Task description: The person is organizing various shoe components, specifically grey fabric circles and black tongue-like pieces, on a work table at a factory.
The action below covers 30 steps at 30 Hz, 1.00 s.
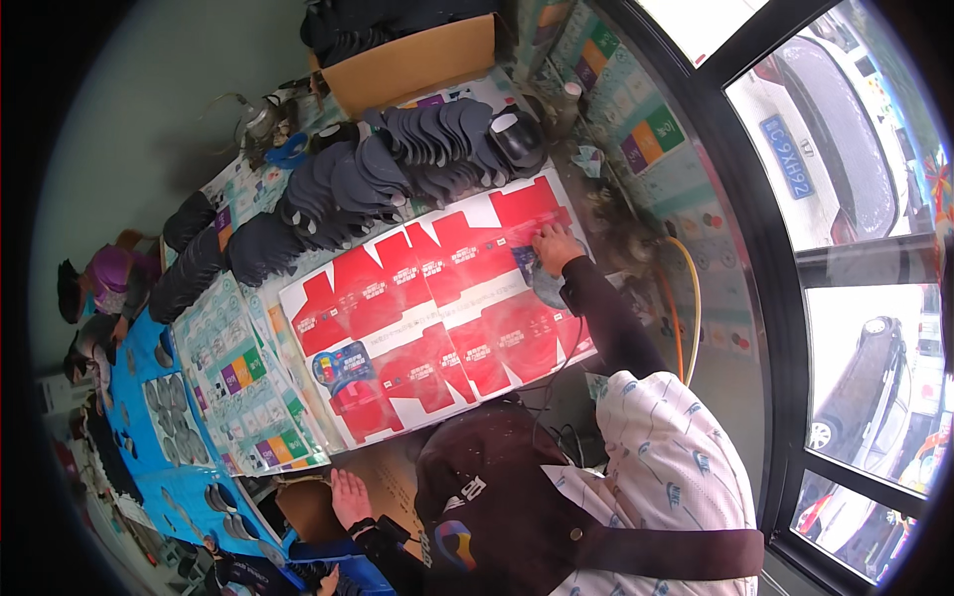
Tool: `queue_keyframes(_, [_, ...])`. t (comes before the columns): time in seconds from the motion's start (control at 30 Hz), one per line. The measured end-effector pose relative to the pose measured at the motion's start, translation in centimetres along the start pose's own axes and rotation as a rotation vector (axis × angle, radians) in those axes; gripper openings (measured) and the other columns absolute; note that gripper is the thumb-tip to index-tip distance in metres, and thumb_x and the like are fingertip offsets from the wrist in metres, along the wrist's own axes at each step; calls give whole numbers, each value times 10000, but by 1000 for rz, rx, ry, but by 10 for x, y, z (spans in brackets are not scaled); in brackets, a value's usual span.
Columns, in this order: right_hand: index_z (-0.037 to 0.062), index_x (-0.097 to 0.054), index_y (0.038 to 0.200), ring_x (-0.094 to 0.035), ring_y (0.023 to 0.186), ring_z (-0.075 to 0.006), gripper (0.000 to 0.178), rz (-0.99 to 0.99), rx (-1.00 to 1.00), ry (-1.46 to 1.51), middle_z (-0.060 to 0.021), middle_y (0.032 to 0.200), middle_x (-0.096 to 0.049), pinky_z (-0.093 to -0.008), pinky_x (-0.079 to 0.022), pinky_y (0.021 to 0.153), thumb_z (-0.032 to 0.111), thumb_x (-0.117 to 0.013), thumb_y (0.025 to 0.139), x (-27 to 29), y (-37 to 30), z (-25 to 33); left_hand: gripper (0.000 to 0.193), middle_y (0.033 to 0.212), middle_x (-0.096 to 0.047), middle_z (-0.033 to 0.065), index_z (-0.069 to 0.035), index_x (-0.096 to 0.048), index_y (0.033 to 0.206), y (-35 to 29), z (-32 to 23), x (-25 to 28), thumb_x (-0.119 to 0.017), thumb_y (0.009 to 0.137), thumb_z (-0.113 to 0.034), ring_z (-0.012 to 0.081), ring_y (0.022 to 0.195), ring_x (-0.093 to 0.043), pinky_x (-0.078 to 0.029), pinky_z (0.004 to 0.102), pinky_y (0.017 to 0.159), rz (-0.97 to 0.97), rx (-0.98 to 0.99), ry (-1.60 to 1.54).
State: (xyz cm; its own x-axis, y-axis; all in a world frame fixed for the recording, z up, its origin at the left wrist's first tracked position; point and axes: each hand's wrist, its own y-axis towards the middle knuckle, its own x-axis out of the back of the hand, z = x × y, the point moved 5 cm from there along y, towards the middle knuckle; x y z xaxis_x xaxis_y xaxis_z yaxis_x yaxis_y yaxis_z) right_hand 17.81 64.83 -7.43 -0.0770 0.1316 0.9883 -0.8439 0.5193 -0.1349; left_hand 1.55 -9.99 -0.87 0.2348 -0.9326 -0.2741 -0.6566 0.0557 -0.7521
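A large flat sheet of red and white die-cut carton blanks (437,318) lies on the table in front of me. My right hand (556,246), on a dark-sleeved arm, rests with fingers apart on the sheet's far right part. A grey-blue piece (542,283) sits just under the wrist. My left hand (350,497), wearing a black wrist strap, lies flat and open on a brown cardboard piece (303,512) at the table's near edge. It holds nothing.
Overlapping rows of dark grey insole-like pieces (397,169) lie beyond the red sheet, before a brown carton (417,60). Printed sheets with coloured squares (248,387) and blue sheets (169,427) lie left. Other people (99,288) work far left. A yellow hose (691,298) and window are right.
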Motion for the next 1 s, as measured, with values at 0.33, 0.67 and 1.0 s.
queue_keyframes(0.33, [83, -642, 1137, -512, 1251, -357, 302, 231, 185, -54, -118, 1252, -594, -593, -465, 929, 192, -636, 854, 2, 3, -17, 346, 1206, -652, -23, -144, -602, 1374, 2, 15, -1, -564, 1037, -211, 139, 1079, -612, -500, 336, 975, 20, 18, -33])
queue_keyframes(0.67, [-9, -616, 1132, -636, 873, -403, 271, 576, 309, 434, -227, 949, -661, -499, -485, 749, 174, -611, 932, 109, -34, 55, 408, 1382, -567, 196, -27, -462, 1432, -32, 4, -35, -416, 1070, -210, 325, 1250, -578, -442, 465, 1126, 154, -72, 93])
queue_keyframes(1.0, [10, -481, 1070, -655, 709, -191, 94, 646, 762, 907, -129, 847, -592, -330, -529, 632, 40, -542, 1005, 240, -77, 319, 459, 1287, -664, 99, 24, -594, 1311, -53, -47, -162, -465, 1075, -348, 181, 1260, -587, -415, 319, 1091, 360, -413, 452])
